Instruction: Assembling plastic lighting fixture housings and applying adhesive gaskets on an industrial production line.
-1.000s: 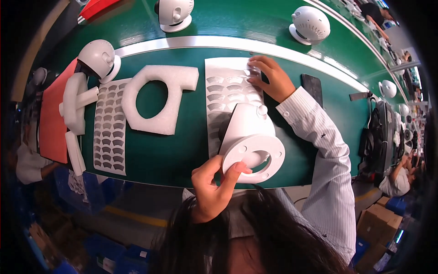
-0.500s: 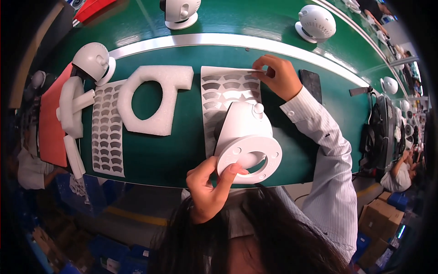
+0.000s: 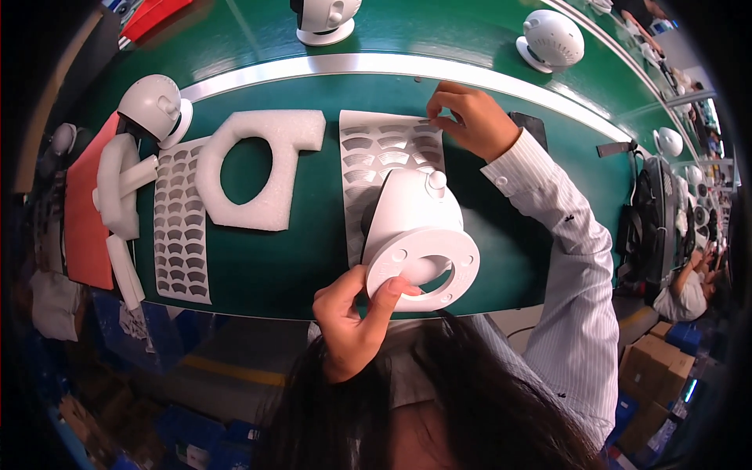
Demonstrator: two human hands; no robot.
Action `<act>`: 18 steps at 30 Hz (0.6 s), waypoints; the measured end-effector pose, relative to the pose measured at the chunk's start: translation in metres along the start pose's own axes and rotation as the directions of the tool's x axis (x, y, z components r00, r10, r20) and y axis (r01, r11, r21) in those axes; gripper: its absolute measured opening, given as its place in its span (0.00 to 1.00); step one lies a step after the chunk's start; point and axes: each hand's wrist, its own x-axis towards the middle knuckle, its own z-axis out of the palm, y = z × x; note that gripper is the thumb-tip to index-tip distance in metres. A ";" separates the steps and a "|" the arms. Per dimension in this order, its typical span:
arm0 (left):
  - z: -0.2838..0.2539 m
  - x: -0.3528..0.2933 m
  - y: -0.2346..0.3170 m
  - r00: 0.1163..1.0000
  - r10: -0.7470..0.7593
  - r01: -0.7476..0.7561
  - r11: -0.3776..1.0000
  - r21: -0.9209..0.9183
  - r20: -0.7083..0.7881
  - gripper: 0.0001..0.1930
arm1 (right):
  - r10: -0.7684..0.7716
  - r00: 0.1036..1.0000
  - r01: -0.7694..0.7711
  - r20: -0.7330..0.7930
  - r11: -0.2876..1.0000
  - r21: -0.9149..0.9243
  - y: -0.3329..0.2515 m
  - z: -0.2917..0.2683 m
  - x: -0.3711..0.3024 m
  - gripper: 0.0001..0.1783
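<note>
A: Quick Q: where's the white device (image 3: 415,205) rn?

B: Low centre, near the front edge of the green table (image 3: 313,270), tilted w/ its ring base (image 3: 427,241) facing the cam. L hand (image 3: 348,317) is clamped on that base: thumb at the hole's edge, fingers by the rim. Same hold as 1 sec ago. Can't tell if the device touches the table.

A: & R hand (image 3: 474,117)?

B: Well apart from L, at the top R corner of the near sheet (image 3: 376,160), the one w/ grey fan-shaped pcs. Thumb & forefinger are close tog.; can't tell if they pinch anything.

A: What's diff vs earlier?

B: Mainly that sheet. 1 sec ago a wide blank strip showed at its far end, w/ R fingers on it; now there's only a thin margin above the top row. Device hides the lower part, as before. R hand & cuff also cover more of the black slab (image 3: 529,129). Whole view's slid a bit, so bench stuff sits further L.

A: L side?

B: Foam block (image 3: 283,176) w/ round hole, next to a 2nd sheet (image 3: 182,227), overlapping its edge in view. No change between those two.
</note>
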 end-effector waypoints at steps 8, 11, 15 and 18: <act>0.000 0.002 0.004 1.000 0.003 -0.003 1.000 -0.003 -0.014 0.10 | -0.065 0.998 0.061 0.023 0.990 0.128 0.008 -0.001 0.004 0.05; -0.001 0.002 0.004 1.000 -0.029 0.029 1.000 0.000 -0.008 0.10 | 0.023 0.999 -0.027 0.029 0.988 0.154 0.000 -0.003 0.004 0.05; 0.001 0.003 0.004 1.000 -0.024 0.023 1.000 -0.019 -0.011 0.10 | 0.039 0.999 -0.041 0.027 0.996 0.078 0.001 0.002 -0.001 0.06; 0.000 0.000 0.003 0.999 -0.027 0.027 1.000 -0.016 -0.017 0.10 | 0.002 1.000 -0.002 0.000 0.999 0.041 0.004 0.006 0.001 0.06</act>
